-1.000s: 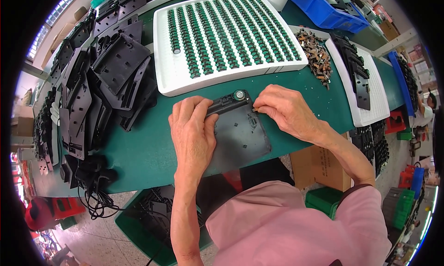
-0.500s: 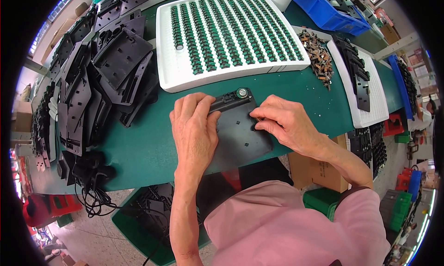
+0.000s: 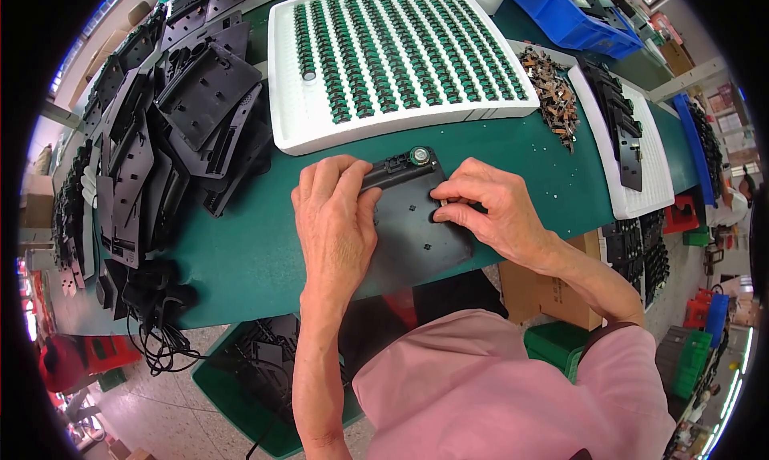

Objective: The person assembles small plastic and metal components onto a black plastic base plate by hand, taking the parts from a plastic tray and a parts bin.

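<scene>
A flat black plastic plate [image 3: 412, 236] lies at the front edge of the green table [image 3: 240, 252], with a small round green part [image 3: 419, 155] seated at its far end. My left hand [image 3: 332, 220] lies flat on the plate's left side, fingers over the ridged top bar, holding it down. My right hand [image 3: 485, 208] rests on the plate's right edge, thumb and fingertips pinched together on a small spot of the plate. What the fingers pinch is too small to make out.
A white foam tray [image 3: 320, 136] with rows of small green parts stands behind the plate. A heap of black plates [image 3: 172, 132] fills the left. To the right lie brown metal bits [image 3: 553, 92], a white tray [image 3: 641, 188] with black parts, and blue bins [image 3: 577, 12].
My right hand slid from the plate's top bar down to its right edge, toward me. The left hand stayed flat on the plate.
</scene>
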A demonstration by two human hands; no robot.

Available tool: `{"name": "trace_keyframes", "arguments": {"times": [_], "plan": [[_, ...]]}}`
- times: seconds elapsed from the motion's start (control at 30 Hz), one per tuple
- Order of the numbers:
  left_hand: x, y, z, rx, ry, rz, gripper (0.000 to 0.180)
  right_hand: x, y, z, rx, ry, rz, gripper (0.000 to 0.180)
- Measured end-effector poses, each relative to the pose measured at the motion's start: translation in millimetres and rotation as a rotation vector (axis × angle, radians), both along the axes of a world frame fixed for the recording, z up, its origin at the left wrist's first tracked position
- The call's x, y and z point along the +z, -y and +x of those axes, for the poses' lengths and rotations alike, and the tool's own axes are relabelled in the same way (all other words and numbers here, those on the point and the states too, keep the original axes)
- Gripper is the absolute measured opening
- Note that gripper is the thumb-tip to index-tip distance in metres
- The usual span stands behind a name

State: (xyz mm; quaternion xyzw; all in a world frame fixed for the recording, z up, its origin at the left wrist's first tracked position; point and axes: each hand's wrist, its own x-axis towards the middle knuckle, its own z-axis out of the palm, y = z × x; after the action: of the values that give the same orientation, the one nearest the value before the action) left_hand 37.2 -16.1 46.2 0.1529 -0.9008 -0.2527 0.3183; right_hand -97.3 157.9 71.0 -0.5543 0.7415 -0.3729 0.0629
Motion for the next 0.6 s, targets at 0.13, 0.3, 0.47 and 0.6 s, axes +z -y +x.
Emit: {"name": "trace_keyframes", "arguments": {"times": [0.13,0.3,0.47,0.6], "plan": [[2.6,-0.9,0.3,0.008,0.017,0.019,0.025,-0.9,-1.2,1.2,-0.062,0.248,0.0,0.018],[3.4,-1.3,-0.4,0.009,0.024,0.024,0.026,-4.5,1.0,1.4,-0.105,0.299,-0.033,0.019],[2.3,-0.6,0.0,0.007,0.023,0.022,0.026,-4.0,-4.1,0.1,-0.01,0.07,-0.025,0.023],[1.3,0.0,-0.3,-0.001,0.016,0.01,0.026,-4.6,-3.0,2.3,-0.04,0.119,-0.038,0.021]]}}
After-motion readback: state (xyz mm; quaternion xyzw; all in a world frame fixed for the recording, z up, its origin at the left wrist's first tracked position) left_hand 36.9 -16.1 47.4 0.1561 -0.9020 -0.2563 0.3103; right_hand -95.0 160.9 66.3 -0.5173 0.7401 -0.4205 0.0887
